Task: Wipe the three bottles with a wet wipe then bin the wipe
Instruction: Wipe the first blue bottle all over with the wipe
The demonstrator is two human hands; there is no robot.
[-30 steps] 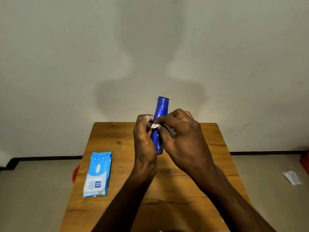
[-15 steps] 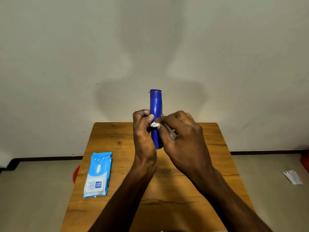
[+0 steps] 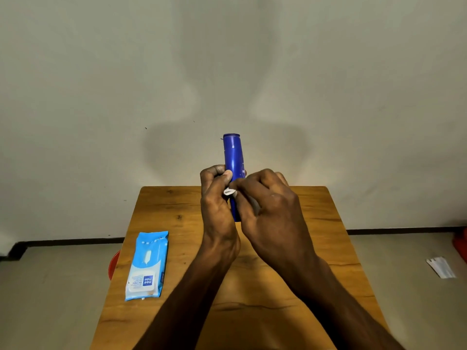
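Observation:
A tall blue bottle (image 3: 234, 155) is held upright above the far part of the wooden table (image 3: 316, 223). My left hand (image 3: 216, 203) grips its lower body from the left. My right hand (image 3: 270, 205) pinches a small white wet wipe (image 3: 229, 191) against the bottle's middle. Only this one bottle is in view; its lower half is mostly hidden by my hands.
A light blue pack of wet wipes (image 3: 147, 265) lies flat near the table's left edge. A red round thing (image 3: 113, 265) shows on the floor just left of the table. A white scrap (image 3: 441, 267) lies on the floor at the right. A plain wall stands behind.
The bottle was tilted to the right and is now upright and a little higher. Both hands have kept their hold, with the wipe staying against the bottle.

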